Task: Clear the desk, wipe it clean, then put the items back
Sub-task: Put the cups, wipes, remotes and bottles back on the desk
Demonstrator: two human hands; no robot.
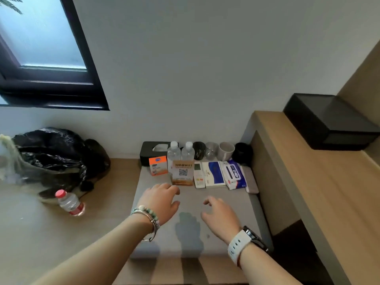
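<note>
left hand [162, 199] grip loose, empty | right hand [219, 212] grip loose, empty | remote [199, 174] flat, long axis toward wall [205, 79]

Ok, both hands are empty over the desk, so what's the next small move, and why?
Probably reach the left hand forward and lift the WiFi sign off the desk. It stands just ahead of those fingers, in front of two water bottles, and the right hand hovers open too.
</note>
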